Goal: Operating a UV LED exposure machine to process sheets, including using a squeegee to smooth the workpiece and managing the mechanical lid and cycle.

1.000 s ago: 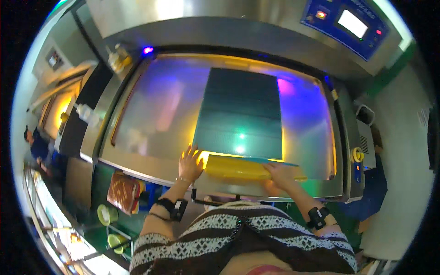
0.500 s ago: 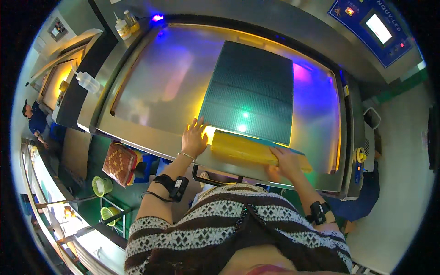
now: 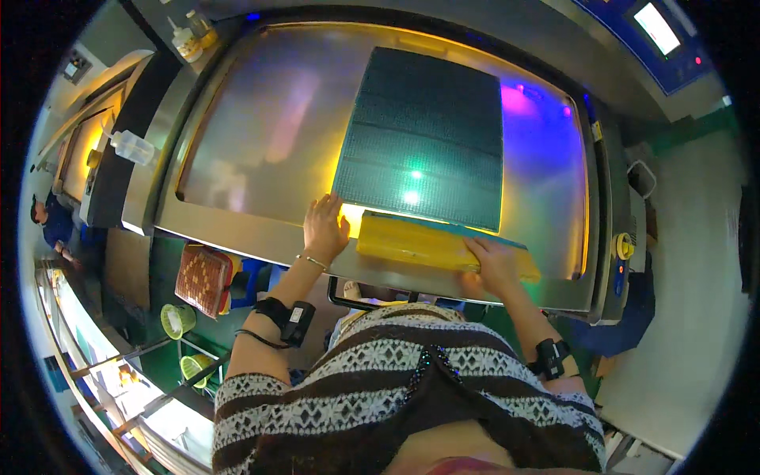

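Note:
A dark green sheet with fine rows of pattern [image 3: 427,134] lies flat on the lit metal bed [image 3: 245,134]. At its near left corner rests my left hand [image 3: 323,231], fingers stretched out and close together, palm down, holding nothing. A curled yellow film sheet [image 3: 408,244] lies along the green sheet's near edge, over the front rim of the bed. My right hand [image 3: 494,267] grips the yellow film near its right end, with the thumb partly hidden below. Yellow light shows through a gap between the left hand and the film.
A blue control panel [image 3: 669,39] stands at the far right, a yellow knob [image 3: 625,246] at the bed's right side. Squeeze bottles [image 3: 133,147] stand on the left ledge. Below left are a red patterned stool [image 3: 204,279] and green baskets [image 3: 178,320]. Another person [image 3: 55,222] is far left.
My left hand's fingers have come closer together and lie at the green sheet's corner. My right hand keeps its grip on the yellow film. The whole view has shifted slightly.

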`<state>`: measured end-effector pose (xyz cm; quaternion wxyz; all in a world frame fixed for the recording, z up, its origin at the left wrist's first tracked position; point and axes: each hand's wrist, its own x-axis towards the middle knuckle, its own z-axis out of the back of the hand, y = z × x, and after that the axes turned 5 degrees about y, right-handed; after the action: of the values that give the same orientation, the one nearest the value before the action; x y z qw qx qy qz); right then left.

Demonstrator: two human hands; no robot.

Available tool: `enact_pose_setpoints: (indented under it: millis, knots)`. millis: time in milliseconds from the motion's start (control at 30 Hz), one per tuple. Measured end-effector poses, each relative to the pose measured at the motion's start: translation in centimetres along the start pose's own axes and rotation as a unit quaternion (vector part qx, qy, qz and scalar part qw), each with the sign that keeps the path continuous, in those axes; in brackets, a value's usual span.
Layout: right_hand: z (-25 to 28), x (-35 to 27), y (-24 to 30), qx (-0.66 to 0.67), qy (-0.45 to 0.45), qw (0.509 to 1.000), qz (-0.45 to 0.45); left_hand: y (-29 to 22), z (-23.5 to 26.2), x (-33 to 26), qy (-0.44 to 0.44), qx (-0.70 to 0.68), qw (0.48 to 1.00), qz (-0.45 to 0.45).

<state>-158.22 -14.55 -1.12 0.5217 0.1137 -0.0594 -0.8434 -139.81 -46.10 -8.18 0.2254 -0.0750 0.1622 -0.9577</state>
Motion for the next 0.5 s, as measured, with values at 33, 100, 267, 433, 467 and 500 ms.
enact_pose_setpoints:
  millis: [33,100,267,433,467,500]
  knots:
    - [-0.3,-0.1,-0.3,-0.001,0.012,1.0,-0.005,0.0,0.1,0.3,0.005,-0.003,1.0,-0.007]
    - [-0.8,-0.3,-1.0,-0.002,0.026,0.999,-0.02,0.0,0.2,1.0,0.017,0.041,0.997,-0.058]
    - [0.0,0.8,0.8,-0.019,0.041,0.999,-0.02,8.7,-1.0,7.7,-0.045,0.0,0.997,0.056]
    - [0.2,1.3,-1.3,-0.03,0.029,0.999,-0.021,13.3,-2.0,14.4,-0.005,0.147,0.959,0.241]
    - [0.2,2.1,-2.5,-0.045,0.039,0.998,-0.026,12.9,-2.3,15.1,-0.007,0.138,0.961,0.24]
    - [0.3,4.3,-3.4,-0.045,0.039,0.998,-0.019,13.6,-2.2,14.8,-0.023,0.17,0.951,0.255]
